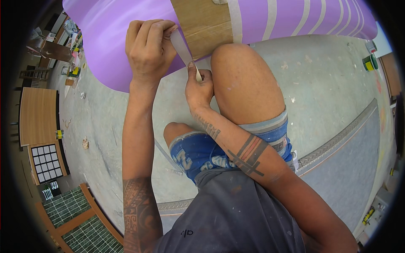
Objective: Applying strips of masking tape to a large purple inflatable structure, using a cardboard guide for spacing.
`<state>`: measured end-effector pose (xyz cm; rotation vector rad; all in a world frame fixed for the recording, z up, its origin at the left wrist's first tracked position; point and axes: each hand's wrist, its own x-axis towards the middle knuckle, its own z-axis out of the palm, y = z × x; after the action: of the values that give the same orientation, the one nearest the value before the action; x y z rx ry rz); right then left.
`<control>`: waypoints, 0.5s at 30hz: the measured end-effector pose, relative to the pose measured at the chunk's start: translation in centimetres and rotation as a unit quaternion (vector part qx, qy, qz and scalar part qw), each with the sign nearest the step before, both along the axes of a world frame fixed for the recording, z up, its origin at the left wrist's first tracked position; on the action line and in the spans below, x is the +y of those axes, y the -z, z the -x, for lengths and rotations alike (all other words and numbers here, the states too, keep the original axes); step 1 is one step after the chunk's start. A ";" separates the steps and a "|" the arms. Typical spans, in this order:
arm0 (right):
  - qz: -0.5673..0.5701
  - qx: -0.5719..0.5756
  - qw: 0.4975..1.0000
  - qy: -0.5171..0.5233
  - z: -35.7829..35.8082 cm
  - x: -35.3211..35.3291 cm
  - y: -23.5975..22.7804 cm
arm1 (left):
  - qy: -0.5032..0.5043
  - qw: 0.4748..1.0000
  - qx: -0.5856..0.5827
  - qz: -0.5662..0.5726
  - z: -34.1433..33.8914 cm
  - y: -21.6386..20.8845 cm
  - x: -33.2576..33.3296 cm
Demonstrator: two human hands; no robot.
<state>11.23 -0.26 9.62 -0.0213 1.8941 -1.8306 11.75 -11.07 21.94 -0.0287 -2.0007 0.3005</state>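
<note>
One tape (182,47) near the purple panel (107,46) is pinched at its eleven-o'clock end by the left hand (147,49), at five by the right hand (199,89).

A dark grey shirt (236,215) filled the lower middle; above it, blue shorts (195,148) had pale prints and striped hems. A patterned tattoo (141,206) showed lower left, a banded tattoo (249,155) right of centre.
</note>
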 end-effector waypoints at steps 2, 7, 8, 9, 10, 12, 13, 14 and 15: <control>-0.005 -0.002 1.000 -0.002 0.0 0.1 -0.2 | 0.003 1.000 -0.001 -0.004 0.0 0.0 0.0; -0.002 -0.007 1.000 -0.002 0.0 0.1 -0.3 | -0.002 1.000 -0.008 -0.003 -0.1 -0.1 0.0; -0.002 -0.002 1.000 -0.002 0.0 0.1 -0.3 | -0.002 1.000 -0.008 -0.003 -0.1 -0.1 0.0; -0.003 0.002 1.000 -0.001 0.0 0.0 -0.2 | -0.001 1.000 -0.008 -0.003 -0.1 -0.1 0.0; -0.003 0.002 1.000 -0.001 0.0 0.0 -0.1 | 0.000 1.000 -0.008 -0.003 -0.1 -0.1 -0.1; -0.002 0.008 1.000 0.003 0.0 -0.1 0.1 | -0.003 1.000 -0.009 -0.006 -0.1 -0.1 0.0; -0.002 0.008 1.000 0.003 0.0 -0.1 0.2 | -0.006 1.000 -0.009 -0.009 -0.1 -0.1 0.0; -0.003 0.015 1.000 0.005 0.0 -0.1 0.2 | -0.006 1.000 -0.009 -0.009 0.0 -0.1 0.1; -0.003 0.022 1.000 0.008 0.0 -0.1 0.3 | -0.006 1.000 -0.007 -0.008 0.0 -0.1 0.1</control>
<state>11.19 -0.40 9.35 -0.0448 1.9345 -1.8481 11.75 -10.93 22.03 -0.0083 -2.0185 0.2939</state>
